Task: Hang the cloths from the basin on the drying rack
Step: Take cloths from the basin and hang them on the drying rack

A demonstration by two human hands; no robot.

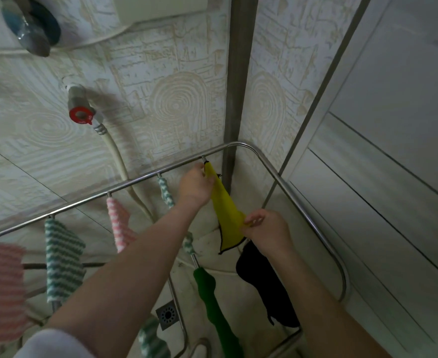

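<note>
We see the left hand (196, 186) up at the far rail of the drying rack (135, 180), its fingers (208, 180) curled round the top corner of a yellow cloth (227, 210), just under one of the small pegs that hang from the rail. The right hand (267, 228) is nearer and lower, and pinches the bottom edge of the same cloth between thumb and fingers, so the cloth runs taut between the two hands. It has a dark hem along its lower edge. We cannot tell whether its top corner is already hooked on the peg.

To the left along the same rail hang other cloths, each from its own peg: a narrow green and white one (166, 193) beside the left wrist, a pink striped one (119, 223), a wider green and white one (62, 257), and another pink one (0, 288) at the left edge, blurred. Nearer to us, a plain green cloth (212, 301) and a black cloth (264, 282) hang below the right forearm.

On the tiled wall behind the rack we see a tap with a red handle (81, 109) and a pale hose (117, 161) running down from it. A square drain (168, 315) sits in the floor under the rack.
</note>
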